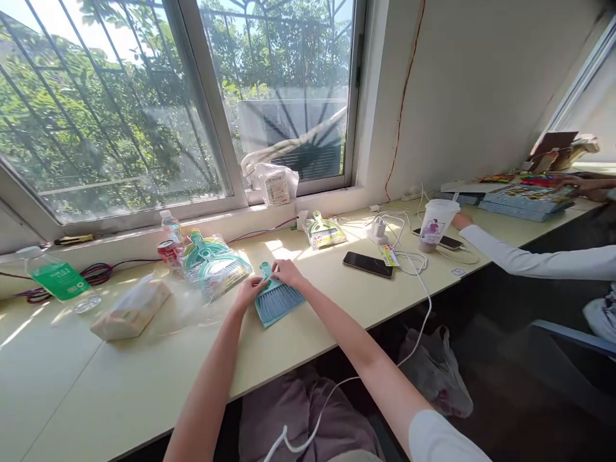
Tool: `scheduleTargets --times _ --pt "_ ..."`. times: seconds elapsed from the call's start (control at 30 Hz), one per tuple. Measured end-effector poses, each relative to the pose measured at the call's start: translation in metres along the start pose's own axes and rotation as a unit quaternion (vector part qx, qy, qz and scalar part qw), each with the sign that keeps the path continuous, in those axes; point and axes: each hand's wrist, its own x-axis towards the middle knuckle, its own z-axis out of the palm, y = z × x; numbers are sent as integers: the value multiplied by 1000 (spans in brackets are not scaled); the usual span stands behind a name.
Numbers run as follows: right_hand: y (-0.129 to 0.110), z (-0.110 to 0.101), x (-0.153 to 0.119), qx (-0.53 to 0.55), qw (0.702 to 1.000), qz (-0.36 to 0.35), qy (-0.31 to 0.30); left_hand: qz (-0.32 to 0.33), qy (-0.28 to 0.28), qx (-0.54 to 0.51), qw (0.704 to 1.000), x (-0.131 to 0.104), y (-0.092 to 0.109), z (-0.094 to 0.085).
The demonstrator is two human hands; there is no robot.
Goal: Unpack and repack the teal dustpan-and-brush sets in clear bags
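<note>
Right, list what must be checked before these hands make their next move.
1. Left hand on the teal dustpan-and-brush set: ok, touching near the handle.
2. Right hand on the set: ok, also near the handle.
3. Brush locked into its dustpan: cannot tell; the bristles lie over the pan, but the hands cover the join.
4. Smartphone apart from the set: ok, lying to its right.
5. White cable fully on the table: not ok, it hangs over the front edge.
</note>
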Motion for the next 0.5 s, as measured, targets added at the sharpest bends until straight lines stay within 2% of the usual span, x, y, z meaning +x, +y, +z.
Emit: scheduleTargets --times 0.1,0.13,0.2,0.27,0.3,0.43,0.5 --pt "12 -18 2 1 997 -11 78 -8 3 -69 998 -4 2 9" --pt "15 -25 3 6 998 -14 61 -4 6 -82 997 -6 4 13" --pt "18 -39 3 44 997 -20 -58 9 5 -99 995 -10 9 17" --pt "19 -50 0 111 977 -29 -180 10 -9 -110 994 -13 13 18" --pt "19 -54 -4 149 966 -34 -206 3 -25 -114 993 -15 15 17" --pt "12 -62 -29 263 948 -23 -176 -63 -146 -109 981 -21 16 10" --pt "7 -65 -44 280 945 -17 -168 -98 -169 -96 976 -23 15 10"
